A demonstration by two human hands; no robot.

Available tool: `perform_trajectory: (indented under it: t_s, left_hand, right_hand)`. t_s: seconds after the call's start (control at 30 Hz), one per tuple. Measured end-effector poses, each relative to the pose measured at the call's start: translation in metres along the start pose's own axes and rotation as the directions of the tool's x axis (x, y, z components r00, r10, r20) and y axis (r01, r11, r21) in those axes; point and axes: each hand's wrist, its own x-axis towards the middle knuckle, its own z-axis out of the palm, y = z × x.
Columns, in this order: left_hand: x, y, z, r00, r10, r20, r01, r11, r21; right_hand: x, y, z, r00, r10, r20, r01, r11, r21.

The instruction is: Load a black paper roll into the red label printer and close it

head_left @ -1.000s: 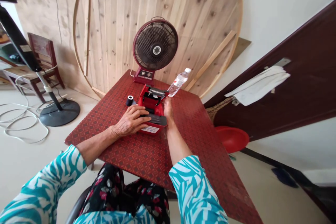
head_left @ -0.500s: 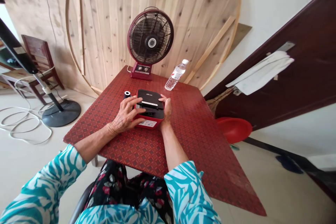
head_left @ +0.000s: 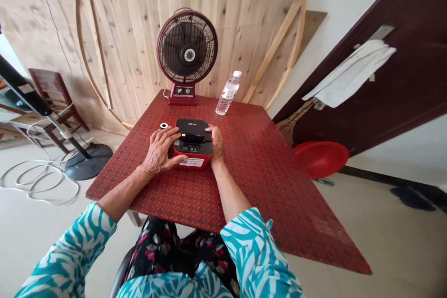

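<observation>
As you look down through the head view, the printer sits just left of the middle of the frame, red below and black above, on the patterned red table. Its black lid lies closed, and a white label shows on the side facing you. Your left hand is open over its left side, fingers stretched out and close together toward the top edge, thumb well apart from them and reaching to the front by the label; it is not closed around anything. Your right hand is against the right side, thumb on the top edge and the other fingers bent and mostly hidden, so you cannot tell from here how firmly they hold it. Just beyond your left fingertips, left of the printer, stands a dark roll with a white core, partly covered by that hand. Higher in the frame, a dark red fan stands at the far edge of the table, and a clear bottle with a white cap stands to its right. At the right of the frame, a white towel hangs above a red basin; at the left, a wooden chair stands behind a black pole stand, with a pale cable looped on the floor.
</observation>
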Motion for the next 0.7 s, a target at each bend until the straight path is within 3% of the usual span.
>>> perform_trajectory:
  t_s: [0.23, 0.4, 0.57, 0.7]
  left_hand:
    - [0.008, 0.004, -0.007, 0.998, 0.007, 0.069, -0.006, 1.0, -0.009]
    - [0.003, 0.002, -0.002, 0.994, -0.056, 0.097, 0.06, 0.998, -0.033]
    - [-0.002, -0.007, -0.001, 0.991, -0.128, 0.048, 0.133, 0.984, -0.117]
    - [-0.001, -0.014, -0.005, 0.976, -0.186, 0.112, 0.206, 0.957, -0.204]
  right_hand:
    - [-0.001, 0.0, 0.0, 0.999, 0.033, -0.034, -0.032, 0.999, 0.022]
    - [-0.001, 0.002, 0.002, 0.998, 0.045, -0.045, -0.042, 0.997, 0.065]
    - [-0.003, 0.004, 0.003, 0.998, 0.055, -0.015, -0.053, 0.994, 0.097]
    - [-0.004, 0.008, 0.007, 0.993, 0.115, -0.003, -0.113, 0.978, 0.174]
